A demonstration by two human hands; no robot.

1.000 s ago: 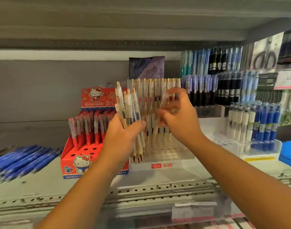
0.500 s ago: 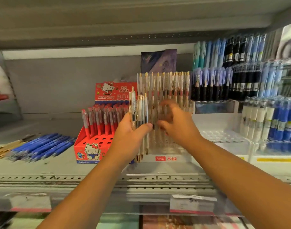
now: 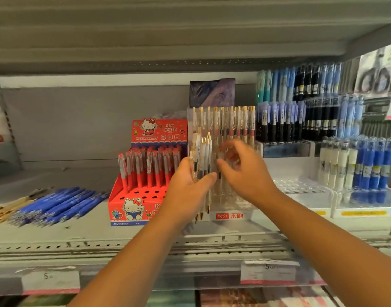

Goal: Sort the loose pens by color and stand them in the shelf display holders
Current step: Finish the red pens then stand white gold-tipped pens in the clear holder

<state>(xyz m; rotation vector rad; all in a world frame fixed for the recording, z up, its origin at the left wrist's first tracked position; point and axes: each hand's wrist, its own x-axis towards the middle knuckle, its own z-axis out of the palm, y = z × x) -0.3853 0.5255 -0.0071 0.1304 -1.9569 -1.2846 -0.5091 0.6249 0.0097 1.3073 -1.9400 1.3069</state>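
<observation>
Left grip [image 3: 190,187] wrapped round a bundle of clear gold-tipped pens [image 3: 201,155], tips down, just in front of the clear holder [image 3: 231,216] mid-shelf. Right grip [image 3: 245,173] half-curled at the holder's front rows; blurred, can't tell if it pinches a pen. Back row filled, front holes mostly bare. Loose blue pens [image 3: 57,203] and loose gold pens [image 3: 8,209] lie unsorted at the left end of the shelf [image 3: 123,242]. My read: well short of halfway.

One wide-angle head cam, facing fwd & a bit down, close to shelf [image 3: 90,232].
</observation>
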